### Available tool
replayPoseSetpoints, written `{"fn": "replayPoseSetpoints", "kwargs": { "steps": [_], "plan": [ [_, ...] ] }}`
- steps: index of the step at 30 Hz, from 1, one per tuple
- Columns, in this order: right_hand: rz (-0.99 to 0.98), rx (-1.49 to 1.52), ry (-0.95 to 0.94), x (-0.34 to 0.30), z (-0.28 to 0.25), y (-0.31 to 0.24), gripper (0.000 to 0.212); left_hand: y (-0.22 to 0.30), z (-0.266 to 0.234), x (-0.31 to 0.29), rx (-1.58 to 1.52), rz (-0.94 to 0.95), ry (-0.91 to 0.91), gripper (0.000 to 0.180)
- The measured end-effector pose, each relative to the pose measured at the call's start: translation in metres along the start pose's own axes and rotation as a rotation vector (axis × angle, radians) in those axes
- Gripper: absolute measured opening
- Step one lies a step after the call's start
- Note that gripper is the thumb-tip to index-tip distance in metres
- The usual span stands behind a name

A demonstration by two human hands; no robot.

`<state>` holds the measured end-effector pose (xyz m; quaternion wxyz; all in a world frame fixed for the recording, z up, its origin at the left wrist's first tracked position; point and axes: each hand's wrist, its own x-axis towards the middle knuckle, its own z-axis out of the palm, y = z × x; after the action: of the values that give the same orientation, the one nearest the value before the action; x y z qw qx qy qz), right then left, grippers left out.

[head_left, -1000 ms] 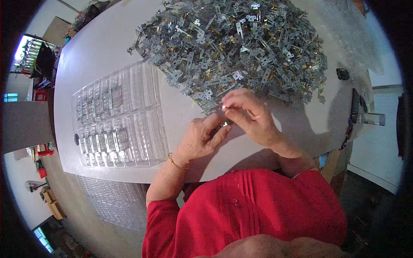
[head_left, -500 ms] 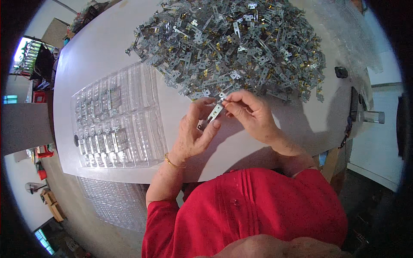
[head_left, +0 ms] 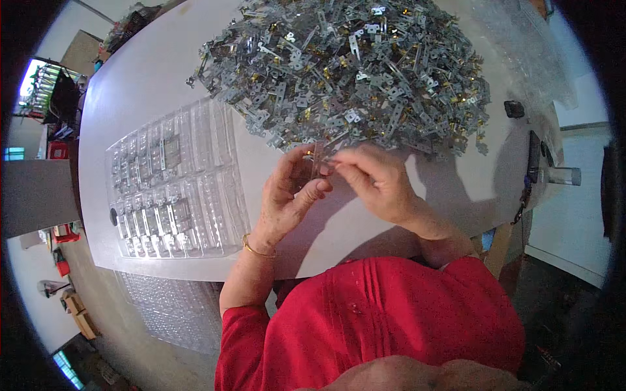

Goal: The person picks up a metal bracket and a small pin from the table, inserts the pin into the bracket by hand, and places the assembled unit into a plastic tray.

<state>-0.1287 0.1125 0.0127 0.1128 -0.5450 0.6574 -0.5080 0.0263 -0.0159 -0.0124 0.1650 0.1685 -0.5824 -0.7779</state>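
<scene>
A small metal bracket point(head_left: 317, 160) stands nearly edge-on between my hands, just in front of a big heap of like metal pieces point(head_left: 365, 78). My left hand point(head_left: 285, 195) grips it between thumb and fingers. The fingertips of my right hand point(head_left: 378, 179) are pinched together at the bracket's right side; whether they hold part of it is hard to make out. To the left lies a clear plastic tray point(head_left: 218, 189), with several metal brackets point(head_left: 151, 221) laid side by side in its slots, in a far group and a near group.
The heap covers the far middle of the white table point(head_left: 287, 257). Clear plastic sheets point(head_left: 521, 58) lie at the far right. A small black object point(head_left: 514, 109) and a clear cylinder point(head_left: 565, 176) are near the right edge. More clear trays point(head_left: 176, 306) sit below the table's left front edge.
The bracket has turned from showing its flat face to nearly edge-on. Both hands have shifted slightly to the left, and the right fingers have closed in beside the bracket.
</scene>
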Motion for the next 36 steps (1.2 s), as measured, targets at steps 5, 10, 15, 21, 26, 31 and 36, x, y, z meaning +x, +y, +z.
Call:
{"fn": "replayPoseSetpoints", "kwargs": {
  "steps": [5,10,15,21,26,31,36],
  "plan": [
    [0.001,-0.033,-0.034,-0.004,0.006,-0.003,0.014,-0.001,-0.002,0.001,0.093,-0.015,0.037,0.062],
    [0.003,-0.192,-0.06,-0.004,0.002,-0.005,0.014,-0.005,0.0,0.002,0.142,0.074,0.043,0.067],
    [-0.049,-0.219,-0.105,-0.005,0.002,-0.005,0.013,-0.012,-0.003,0.002,0.221,0.114,0.022,0.065],
    [-0.087,-0.301,-0.128,-0.002,-0.002,0.003,0.01,-0.005,0.001,0.002,0.357,0.127,-0.005,0.064],
    [-0.103,-0.249,-0.251,-0.005,-0.001,0.002,0.009,-0.009,-0.002,0.002,0.401,0.12,-0.015,0.062],
    [-0.108,-0.231,-0.167,-0.003,-0.003,0.002,0.008,-0.009,-0.002,0.001,0.42,0.11,-0.03,0.062],
    [-0.098,-0.239,-0.193,-0.001,-0.002,-0.002,0.009,-0.004,-0.001,0.003,0.393,0.132,-0.028,0.061]
  ]
}}
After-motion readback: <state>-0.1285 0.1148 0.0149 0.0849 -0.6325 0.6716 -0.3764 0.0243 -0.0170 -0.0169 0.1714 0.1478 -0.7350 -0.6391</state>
